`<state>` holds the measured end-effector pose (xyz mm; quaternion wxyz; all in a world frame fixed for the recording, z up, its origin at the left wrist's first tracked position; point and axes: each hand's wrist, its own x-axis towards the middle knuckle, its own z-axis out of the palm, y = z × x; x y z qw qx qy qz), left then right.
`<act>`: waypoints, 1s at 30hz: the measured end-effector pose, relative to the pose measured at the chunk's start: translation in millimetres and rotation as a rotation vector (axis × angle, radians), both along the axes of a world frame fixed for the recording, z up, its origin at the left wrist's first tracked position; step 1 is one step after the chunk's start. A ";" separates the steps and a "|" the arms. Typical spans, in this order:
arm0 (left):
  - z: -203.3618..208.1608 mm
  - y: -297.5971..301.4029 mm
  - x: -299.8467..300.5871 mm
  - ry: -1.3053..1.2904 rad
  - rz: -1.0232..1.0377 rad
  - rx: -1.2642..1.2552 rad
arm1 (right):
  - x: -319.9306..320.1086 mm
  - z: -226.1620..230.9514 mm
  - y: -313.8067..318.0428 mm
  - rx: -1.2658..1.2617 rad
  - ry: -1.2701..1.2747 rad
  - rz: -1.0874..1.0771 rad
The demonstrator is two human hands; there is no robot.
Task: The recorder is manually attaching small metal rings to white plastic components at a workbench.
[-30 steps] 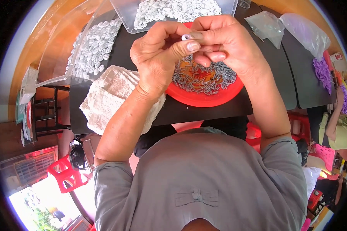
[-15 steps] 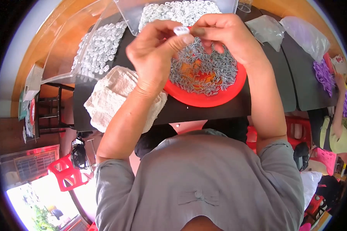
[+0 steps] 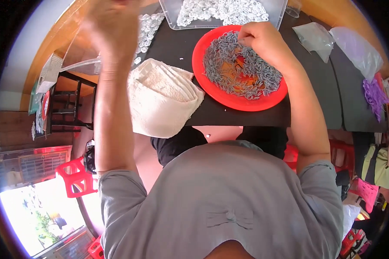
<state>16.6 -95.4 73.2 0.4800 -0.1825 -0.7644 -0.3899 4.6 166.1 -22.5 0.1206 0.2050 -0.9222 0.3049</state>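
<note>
My right hand (image 3: 268,43) is over the far side of a red plate (image 3: 242,105), fingers curled and pressed together. Whatever they pinch, if anything, is hidden. Many small grey screw-like pieces (image 3: 224,82) lie spread in the plate, around an orange-and-red pattern. At the upper left, my left hand (image 3: 112,26) is smeared by motion, over the side where small white plastic pieces (image 3: 147,32) lie on the table; its fingers do not show clearly. A clear plastic bin (image 3: 170,15) behind the plate holds many similar white pieces (image 3: 224,11).
A folded cream cloth (image 3: 164,99) sits at the near table edge, left of the plate. Clear plastic bags (image 3: 315,39) and a purple bundle (image 3: 374,95) lie on the right. A dark chair (image 3: 71,101) and red stool (image 3: 75,177) stand to the left.
My left hand has swung away to the upper left from the white piece it held beside my right hand. My right hand has gone to the plate's grey pieces. The view has shifted slightly.
</note>
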 end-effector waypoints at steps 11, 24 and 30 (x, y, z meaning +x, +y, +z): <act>-67.7 61.9 -34.1 -1.209 -0.865 0.307 | 2.7 24.1 4.9 -0.595 -0.334 0.135; -74.0 75.2 -18.4 -1.231 -0.928 0.523 | 20.1 41.2 -5.1 -0.646 -0.222 0.123; -76.0 75.6 -13.0 -1.163 -0.928 0.539 | 20.2 43.7 -2.4 -0.596 -0.238 0.174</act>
